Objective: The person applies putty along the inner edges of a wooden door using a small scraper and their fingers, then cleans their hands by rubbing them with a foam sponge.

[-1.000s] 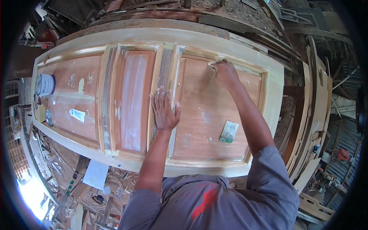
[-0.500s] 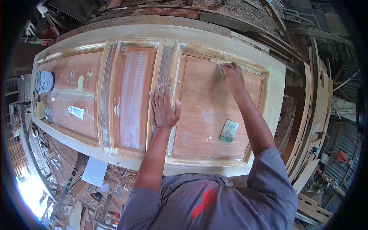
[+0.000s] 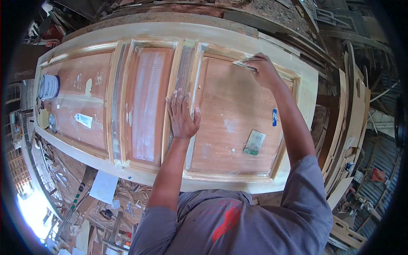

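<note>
left arm: we see it reach straight forward from the grey sleeve, elbow nearly straight, forearm running up over the near rail of the door (image 3: 272,46).
left hand (image 3: 182,117): it lies flat, palm down, fingers spread a little and pointing away from us; it holds nothing and presses on the upright strip between the middle panel and the right panel.
right arm: we see it stretch further, up and across the right panel (image 3: 229,123), forearm angled toward the far edge.
right hand (image 3: 264,70): fingers are curled close around a small putty blade (image 3: 243,64), whose pale tip touches the moulding at the far edge of the right panel.
door: it lies flat under both hands, pale frame around three reddish panels, with white filler smears on the wood.
scraper (image 3: 254,143): it lies loose on the right panel, near the right forearm and apart from both hands.
blue mark (image 3: 274,116): a small blue piece sits on the panel beside the right forearm; we cannot tell what it is.
tin (image 3: 49,87): it stands on the left panel, well apart from the hands, with a round lid (image 3: 52,123) lying near it.
</note>
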{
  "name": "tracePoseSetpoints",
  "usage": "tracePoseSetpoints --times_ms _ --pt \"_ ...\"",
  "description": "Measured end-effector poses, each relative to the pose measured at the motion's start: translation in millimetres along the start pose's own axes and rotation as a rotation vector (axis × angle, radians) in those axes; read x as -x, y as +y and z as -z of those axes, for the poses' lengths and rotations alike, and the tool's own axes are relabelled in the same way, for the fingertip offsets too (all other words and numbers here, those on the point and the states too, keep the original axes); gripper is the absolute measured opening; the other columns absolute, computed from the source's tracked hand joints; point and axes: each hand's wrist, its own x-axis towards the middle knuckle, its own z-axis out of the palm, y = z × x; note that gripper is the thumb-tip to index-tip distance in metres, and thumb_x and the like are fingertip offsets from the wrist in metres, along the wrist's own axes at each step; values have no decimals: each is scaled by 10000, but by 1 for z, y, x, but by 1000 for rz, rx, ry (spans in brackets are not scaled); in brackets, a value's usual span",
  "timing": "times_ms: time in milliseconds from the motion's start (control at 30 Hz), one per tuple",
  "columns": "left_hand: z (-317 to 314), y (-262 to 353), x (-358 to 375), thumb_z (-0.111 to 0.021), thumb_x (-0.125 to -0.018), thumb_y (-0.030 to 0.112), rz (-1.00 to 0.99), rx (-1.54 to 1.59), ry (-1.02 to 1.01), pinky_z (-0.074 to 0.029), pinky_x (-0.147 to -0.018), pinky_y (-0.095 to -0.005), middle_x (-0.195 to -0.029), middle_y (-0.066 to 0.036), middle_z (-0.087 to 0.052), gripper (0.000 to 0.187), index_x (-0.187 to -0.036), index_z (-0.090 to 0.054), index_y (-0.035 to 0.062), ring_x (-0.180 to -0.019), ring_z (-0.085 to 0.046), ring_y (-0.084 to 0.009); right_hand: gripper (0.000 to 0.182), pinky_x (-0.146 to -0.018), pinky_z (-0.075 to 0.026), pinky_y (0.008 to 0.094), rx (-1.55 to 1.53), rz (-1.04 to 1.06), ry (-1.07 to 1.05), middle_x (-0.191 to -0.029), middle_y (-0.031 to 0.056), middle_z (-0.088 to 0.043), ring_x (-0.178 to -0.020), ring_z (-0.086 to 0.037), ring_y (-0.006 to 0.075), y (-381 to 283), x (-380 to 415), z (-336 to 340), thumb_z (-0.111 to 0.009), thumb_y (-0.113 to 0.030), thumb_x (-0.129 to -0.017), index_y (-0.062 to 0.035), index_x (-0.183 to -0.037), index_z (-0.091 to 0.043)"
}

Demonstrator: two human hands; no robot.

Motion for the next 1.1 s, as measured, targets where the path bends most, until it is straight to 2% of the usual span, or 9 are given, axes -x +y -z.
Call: tracePoseSetpoints --times_ms 100,200,300,400,500,700,900,1100 --pt "-1 -1 1 -625 -960 287 0 1 -14 -160 -1279 -660 -1612 -241 -418 642 -1526 -453 38 -1534 -331 -443 506 -1076 -471 416 1 48 -56 -1233 81 -759 -1156 -622 300 -6 -14 -13 -688 71 -757 -88 -1231 -770" --pt "-2 -1 1 -623 -960 289 -6 2 0 -161 -1279 -660 -1609 -242 -422 639 -1525 -458 39 -1533 -334 -440 556 -1098 -453 408 64 -19 -73 -1238 54 -762 -1183 -612 273 -15 -16 -5 -683 84 -723 -92 -1243 -765" --pt "-1 -1 1 -618 -959 285 2 -4 -6 -162 -1279 -660 -1611 -240 -421 635 -1524 -460 41 -1530 -338 -437 570 -1088 -466 418 107 17 -30 -1218 83 -764 -1148 -626 280 -1 -3 -10 -678 89 -708 -87 -1244 -763" --pt "0 0 0 -612 -960 284 -1 7 -3 -160 -1281 -659 -1611 -241 -422 633 -1524 -462 37 -1527 -341 -438 559 -1069 -487 424 97 -70 -65 -1178 127 -763 -1108 -637 309 13 12 0 -656 105 -719 -74 -1239 -758" --pt "0 1 0 -608 -961 285 0 -6 -2 -157 -1283 -657 -1610 -245 -422 629 -1520 -470 34 -1524 -344 -441 506 -1027 -496 434 97 -42 -13 -1111 149 -773 -1088 -653 328 33 35 8 -653 87 -728 -72 -1193 -772" --pt "0 2 0 -596 -972 298 -7 -19 -11 -161 -1283 -652 -1604 -258 -426 625 -1519 -478 18 -1516 -355 -452 513 -1066 -501 450 86 -188 -23 -1142 172 -763 -1127 -640 359 75 88 30 -626 113 -757 -64 -1219 -760" --pt "0 5 0 -592 -974 289 -9 -36 -7 -172 -1280 -652 -1597 -265 -434 613 -1511 -486 13 -1513 -368 -446 497 -1109 -469 478 208 -307 -50 -1187 161 -758 -1185 -625 386 112 134 51 -618 67 -818 -117 -1260 -756" --pt "-2 3 0 -578 -980 323 -13 -60 -6 -187 -1280 -645 -1600 -254 -439 608 -1494 -499 8 -1518 -369 -431 456 -1104 -460 489 293 -547 -110 -1225 167 -746 -1215 -616 390 126 152 60 -643 2 -849 -131 -1271 -754"
